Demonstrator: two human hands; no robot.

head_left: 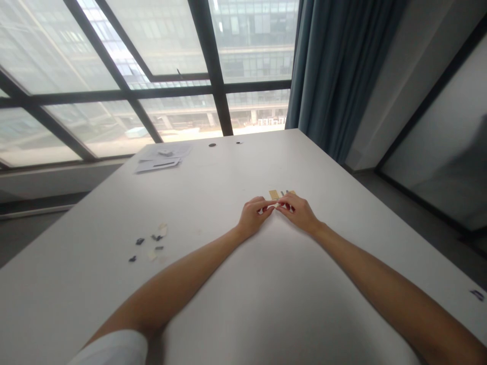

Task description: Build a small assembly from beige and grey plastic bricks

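My left hand (253,215) and my right hand (299,210) meet over the white table (228,294). Between their fingertips is a small cream-coloured piece (276,205), pinched from both sides; its exact kind is too small to make out. Just beyond the fingers lies a flat tan plate (274,194) with a dotted surface, like a building-block plate. Beside it are small grey pieces (282,193) and another tan piece (292,192), partly hidden by my right hand.
Left of my left forearm lie scattered dark pieces (140,241) and cream pieces (163,229). Papers (158,165) with a dark, thin object rest at the far left. A round black disc (212,145) sits near the far edge, and a small dark object (477,295) near the right edge.
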